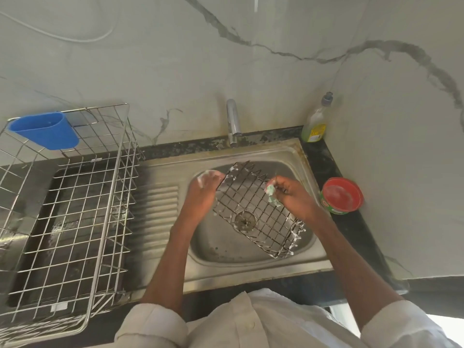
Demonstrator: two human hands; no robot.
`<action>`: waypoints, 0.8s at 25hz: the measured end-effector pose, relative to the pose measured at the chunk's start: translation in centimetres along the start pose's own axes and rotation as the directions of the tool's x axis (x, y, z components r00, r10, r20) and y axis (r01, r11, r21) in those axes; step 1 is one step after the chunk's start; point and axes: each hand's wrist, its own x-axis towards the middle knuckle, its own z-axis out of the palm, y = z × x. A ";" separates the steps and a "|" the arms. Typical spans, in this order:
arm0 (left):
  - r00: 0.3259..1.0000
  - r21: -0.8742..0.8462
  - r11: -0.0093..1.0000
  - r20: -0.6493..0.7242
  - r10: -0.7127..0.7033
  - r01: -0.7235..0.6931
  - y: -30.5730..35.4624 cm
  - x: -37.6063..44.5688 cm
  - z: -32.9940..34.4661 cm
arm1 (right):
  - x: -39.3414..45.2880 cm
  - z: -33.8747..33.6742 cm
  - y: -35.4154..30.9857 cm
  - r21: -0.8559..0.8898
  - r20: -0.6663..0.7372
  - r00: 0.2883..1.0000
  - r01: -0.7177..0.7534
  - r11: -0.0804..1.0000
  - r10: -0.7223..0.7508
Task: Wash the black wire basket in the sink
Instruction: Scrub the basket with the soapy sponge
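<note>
A: Clearance? The black wire basket (258,209) hangs tilted over the sink (251,268) bowl, its rims clear of the bowl walls, with open bowl below the fingers.

B: Containers: the red tub (342,195) on the table right of the right hand (293,197) holds pale soap; the blue cup (45,130) looks empty.

A: Left hand (204,190) fingers are clamped on the basket's left edge. Right fingers pinch a green scrubber (272,195) against the wires.

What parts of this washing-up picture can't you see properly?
Head view:
- Left hand: fingertips blurred by foam.
- Scrubber: mostly hidden inside right hand.
- Soap bottle label: too small.
- Drying rack: cut off by the left edge.
</note>
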 end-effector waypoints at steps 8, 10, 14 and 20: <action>0.909 -0.369 0.831 0.137 -0.394 0.416 -1.3 0.5 0.7 | 0.8 1.5 -1.0 -0.136 0.071 0.994 0.094 0.986 -0.085; 0.895 -0.455 0.776 0.135 -0.425 0.437 -1.2 0.3 1.5 | 0.9 2.2 -1.1 -0.231 -0.219 0.962 0.112 0.967 -0.164; 0.849 -0.535 0.686 0.124 -0.514 0.493 0.1 0.1 3.9 | 0.4 7.0 -3.6 -0.299 -0.414 0.860 0.183 0.937 -0.300; 0.801 -0.608 0.608 0.081 -0.593 0.511 -0.5 0.2 4.1 | 0.0 6.5 -0.6 -0.318 -0.378 0.827 0.306 0.897 -0.416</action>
